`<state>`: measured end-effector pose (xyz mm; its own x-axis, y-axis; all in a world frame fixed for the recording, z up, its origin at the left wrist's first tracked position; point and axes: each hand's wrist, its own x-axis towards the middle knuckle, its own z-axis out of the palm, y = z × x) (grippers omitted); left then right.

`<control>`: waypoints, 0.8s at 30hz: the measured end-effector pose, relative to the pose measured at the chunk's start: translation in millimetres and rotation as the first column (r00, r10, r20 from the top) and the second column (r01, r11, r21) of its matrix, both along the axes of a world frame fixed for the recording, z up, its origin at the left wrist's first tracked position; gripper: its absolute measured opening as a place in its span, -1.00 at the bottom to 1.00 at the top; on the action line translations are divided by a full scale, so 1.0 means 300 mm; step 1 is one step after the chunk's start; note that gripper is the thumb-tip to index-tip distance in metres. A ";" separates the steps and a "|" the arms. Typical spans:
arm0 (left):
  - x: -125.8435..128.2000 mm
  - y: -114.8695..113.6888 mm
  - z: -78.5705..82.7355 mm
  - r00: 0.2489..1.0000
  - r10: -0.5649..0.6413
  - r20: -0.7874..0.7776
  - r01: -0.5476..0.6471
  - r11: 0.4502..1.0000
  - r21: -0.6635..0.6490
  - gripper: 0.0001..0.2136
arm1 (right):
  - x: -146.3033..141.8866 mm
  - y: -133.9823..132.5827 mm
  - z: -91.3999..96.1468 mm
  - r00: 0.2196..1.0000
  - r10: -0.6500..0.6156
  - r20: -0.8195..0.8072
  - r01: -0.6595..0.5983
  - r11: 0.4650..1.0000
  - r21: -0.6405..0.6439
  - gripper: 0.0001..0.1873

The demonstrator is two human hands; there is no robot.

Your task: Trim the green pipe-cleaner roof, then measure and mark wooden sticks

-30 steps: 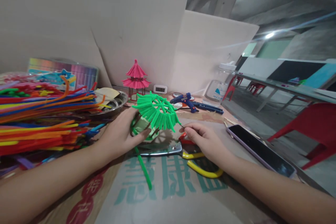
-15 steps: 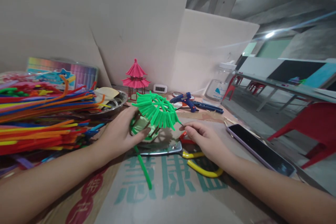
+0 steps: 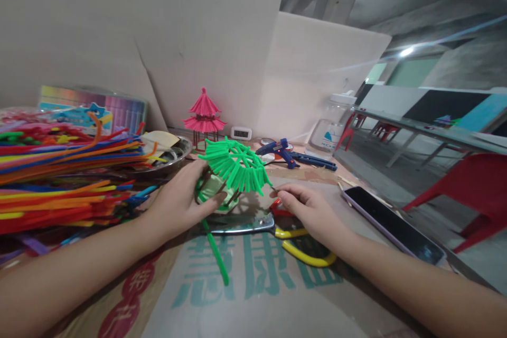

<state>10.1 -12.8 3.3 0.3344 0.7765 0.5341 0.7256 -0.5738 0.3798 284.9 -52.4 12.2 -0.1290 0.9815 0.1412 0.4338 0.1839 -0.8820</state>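
A small green pavilion model (image 3: 237, 163) made of pipe cleaners is tilted in my left hand (image 3: 180, 198), whose thumb and fingers close round its base and posts. My right hand (image 3: 307, 208) pinches a thin dark piece at the right edge of the green roof; its kind is too small to make out. Below the model a loose green pipe cleaner (image 3: 216, 253) slants across the table covering. Scissors (image 3: 241, 227) with yellow handles lie under and between my hands, and something red shows beside my right fingertips.
Bundles of coloured pipe cleaners (image 3: 67, 200) fill the left side, with a marker set (image 3: 95, 108) and metal bowl (image 3: 184, 150) behind. A pink pavilion (image 3: 204, 116), small clock (image 3: 241, 133), blue glue gun (image 3: 277, 152) and clear jug (image 3: 328, 127) stand farther back. A phone (image 3: 392, 224) lies right.
Almost nothing differs. Both hands keep their hold on the green pavilion and the thin piece, and the view has shifted very slightly.
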 end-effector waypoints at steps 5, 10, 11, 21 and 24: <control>-0.004 0.002 -0.004 1.000 -0.020 -0.009 0.020 0.999 0.028 -0.50 | 0.002 0.002 -0.005 1.000 0.002 0.000 -0.002 1.000 0.014 -0.67; -0.004 0.003 -0.004 0.999 -0.031 -0.013 0.031 0.999 0.021 -0.51 | 0.005 0.006 -0.013 1.000 -0.015 0.024 0.014 1.000 0.019 -0.66; -0.005 0.003 -0.005 1.000 -0.028 -0.008 0.029 0.999 0.019 -0.51 | 0.005 0.005 -0.015 1.000 -0.009 0.021 0.008 1.000 0.020 -0.67; 0.013 0.025 0.013 0.970 -0.245 -0.014 0.243 0.968 -0.060 -0.68 | -0.002 -0.017 -0.018 0.986 0.103 0.129 -0.118 0.987 0.108 -0.72; 0.014 0.024 0.022 0.988 -0.137 -0.066 0.131 0.988 -0.086 -0.62 | -0.001 -0.021 -0.023 0.964 0.133 0.228 -0.166 0.977 0.134 -0.71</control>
<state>14.4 -5.6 9.8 0.4736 0.7618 0.4420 0.6715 -0.6370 0.3786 284.6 -58.9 5.2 -0.3163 0.9183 0.2380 0.5691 0.3844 -0.7269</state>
